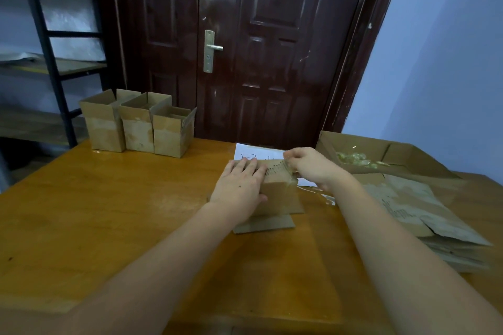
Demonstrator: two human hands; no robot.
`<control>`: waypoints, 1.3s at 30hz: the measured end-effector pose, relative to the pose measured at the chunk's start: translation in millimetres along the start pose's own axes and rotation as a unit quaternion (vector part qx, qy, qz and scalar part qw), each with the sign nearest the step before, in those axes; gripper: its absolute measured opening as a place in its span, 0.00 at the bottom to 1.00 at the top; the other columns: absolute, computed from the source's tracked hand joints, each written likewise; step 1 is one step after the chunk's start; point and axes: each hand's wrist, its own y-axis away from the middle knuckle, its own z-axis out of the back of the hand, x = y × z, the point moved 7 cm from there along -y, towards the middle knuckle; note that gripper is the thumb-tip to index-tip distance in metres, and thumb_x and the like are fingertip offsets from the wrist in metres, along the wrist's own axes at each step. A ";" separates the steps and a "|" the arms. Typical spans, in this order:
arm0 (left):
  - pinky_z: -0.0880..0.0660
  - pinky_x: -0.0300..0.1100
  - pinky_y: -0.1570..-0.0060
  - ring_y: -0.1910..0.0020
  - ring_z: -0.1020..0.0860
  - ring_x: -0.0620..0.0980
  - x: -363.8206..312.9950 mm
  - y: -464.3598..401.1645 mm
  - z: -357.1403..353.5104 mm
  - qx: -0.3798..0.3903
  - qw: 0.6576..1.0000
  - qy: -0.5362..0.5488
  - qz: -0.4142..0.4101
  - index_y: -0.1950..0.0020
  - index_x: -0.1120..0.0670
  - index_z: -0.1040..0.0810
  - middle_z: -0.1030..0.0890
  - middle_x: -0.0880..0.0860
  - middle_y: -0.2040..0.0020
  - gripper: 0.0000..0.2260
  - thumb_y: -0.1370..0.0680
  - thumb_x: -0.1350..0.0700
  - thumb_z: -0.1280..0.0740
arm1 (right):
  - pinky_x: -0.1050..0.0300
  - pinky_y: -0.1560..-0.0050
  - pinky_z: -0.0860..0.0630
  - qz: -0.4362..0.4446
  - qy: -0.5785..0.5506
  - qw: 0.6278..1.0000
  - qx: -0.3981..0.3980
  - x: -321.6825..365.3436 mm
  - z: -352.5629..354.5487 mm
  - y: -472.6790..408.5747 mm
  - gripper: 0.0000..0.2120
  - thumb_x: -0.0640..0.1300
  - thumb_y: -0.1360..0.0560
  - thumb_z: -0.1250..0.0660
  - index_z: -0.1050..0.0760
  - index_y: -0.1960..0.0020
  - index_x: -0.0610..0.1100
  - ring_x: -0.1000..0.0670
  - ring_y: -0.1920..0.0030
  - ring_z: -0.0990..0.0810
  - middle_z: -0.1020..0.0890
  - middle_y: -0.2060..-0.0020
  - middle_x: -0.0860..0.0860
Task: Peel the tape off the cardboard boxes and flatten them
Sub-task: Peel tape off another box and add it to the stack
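While the left hand point(239, 185) presses the box point(277, 193) flat-fingered, the right hand point(313, 166) pinches its tape point(288, 164).

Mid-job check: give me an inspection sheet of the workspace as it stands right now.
Surface: wooden table, orange-brown, scuffed.
Job's things: small cardboard box under both hands, clear tape lifting off its top right edge; three open boxes standing in a row at far left; flattened cardboard stack at right.
Clutter: large open carton holding balled-up tape; white paper sheet behind the box.
Hands: left hand rests flat on the box; right hand pinches the tape.
Cables: nothing seen.
Surroundings: dark double door, metal shelving at left, pale wall at right.
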 end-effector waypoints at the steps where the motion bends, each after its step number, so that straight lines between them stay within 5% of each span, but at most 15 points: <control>1: 0.54 0.55 0.18 0.16 0.49 0.55 0.1 -0.4 -0.4 0.002 1.000 0.004 -0.001 0.15 0.49 0.49 0.46 0.53 0.15 0.34 0.16 0.39 0.39 | 0.52 0.42 0.22 -0.005 -0.056 0.998 0.019 -4.3 1.9 2.5 0.18 0.36 0.18 0.38 0.26 0.30 0.43 0.50 0.46 0.19 0.20 0.45 0.49; 4: 0.55 0.55 0.18 0.16 0.50 0.55 0.7 -0.8 -0.8 0.004 1.000 0.008 -0.004 0.15 0.49 0.50 0.47 0.53 0.15 0.35 0.16 0.39 0.39 | 0.58 0.50 0.20 -0.003 -0.126 0.990 0.063 -13.0 3.6 8.3 0.27 0.30 0.19 0.38 0.32 0.24 0.49 0.49 0.45 0.19 0.22 0.44 0.46; 7: 0.54 0.54 0.18 0.16 0.49 0.54 2.3 -1.0 0.0 0.005 1.000 0.013 -0.007 0.15 0.48 0.49 0.46 0.52 0.15 0.35 0.16 0.39 0.39 | 0.61 0.54 0.19 -0.006 -0.045 0.994 0.095 -13.6 1.6 10.3 0.15 0.41 0.16 0.37 0.25 0.31 0.50 0.51 0.51 0.18 0.21 0.48 0.48; 11: 0.54 0.53 0.18 0.16 0.49 0.54 2.7 0.6 0.0 0.005 1.000 0.010 -0.013 0.15 0.48 0.49 0.46 0.52 0.15 0.34 0.17 0.39 0.39 | 0.54 0.52 0.19 0.042 0.042 0.998 0.015 -12.1 3.1 2.3 0.12 0.53 0.20 0.31 0.24 0.48 0.45 0.48 0.53 0.19 0.21 0.51 0.48; 16: 0.52 0.53 0.18 0.16 0.48 0.53 5.0 1.1 1.9 0.015 1.000 -0.001 -0.021 0.15 0.48 0.48 0.46 0.51 0.15 0.34 0.17 0.38 0.40 | 0.57 0.66 0.32 0.051 0.153 0.980 -0.120 -2.9 2.7 3.6 0.19 0.58 0.23 0.29 0.28 0.58 0.43 0.50 0.62 0.25 0.23 0.60 0.49; 21: 0.53 0.52 0.18 0.16 0.48 0.53 4.1 0.9 4.3 0.019 1.000 -0.001 -0.018 0.15 0.48 0.48 0.46 0.51 0.15 0.34 0.17 0.38 0.40 | 0.42 0.49 0.19 -0.025 0.028 0.987 -0.155 -28.1 10.5 18.1 0.21 0.59 0.24 0.29 0.29 0.62 0.43 0.45 0.60 0.16 0.16 0.67 0.47; 25: 0.54 0.51 0.19 0.16 0.49 0.52 4.0 -0.9 4.9 0.027 1.000 0.000 -0.009 0.15 0.47 0.48 0.47 0.50 0.15 0.34 0.16 0.38 0.40 | 0.44 0.58 0.17 0.011 -0.010 0.986 -0.163 -25.7 12.2 38.9 0.19 0.50 0.25 0.27 0.34 0.62 0.45 0.47 0.71 0.18 0.19 0.73 0.47; 28: 0.54 0.52 0.18 0.16 0.49 0.52 5.2 -2.2 3.8 0.035 0.999 0.011 -0.005 0.15 0.46 0.48 0.47 0.50 0.15 0.34 0.17 0.38 0.39 | 0.50 0.65 0.21 0.038 -0.002 0.992 -0.118 -19.0 12.6 50.0 0.17 0.48 0.25 0.25 0.33 0.58 0.44 0.51 0.74 0.21 0.17 0.68 0.43; 35: 0.54 0.53 0.18 0.16 0.49 0.53 6.6 -4.7 1.3 0.040 0.999 0.015 -0.003 0.15 0.45 0.47 0.47 0.50 0.15 0.34 0.17 0.38 0.38 | 0.57 0.58 0.17 0.036 -0.174 0.984 0.028 -19.1 12.7 62.5 0.16 0.38 0.23 0.27 0.25 0.38 0.37 0.46 0.60 0.15 0.16 0.53 0.35; 39: 0.53 0.52 0.18 0.16 0.49 0.53 7.2 -5.9 0.5 0.037 0.999 0.015 -0.004 0.15 0.45 0.47 0.46 0.50 0.15 0.34 0.17 0.38 0.38 | 0.54 0.47 0.20 0.105 0.005 0.994 -0.036 -16.7 17.3 57.5 0.06 0.42 0.22 0.28 0.17 0.49 0.53 0.47 0.52 0.20 0.19 0.49 0.52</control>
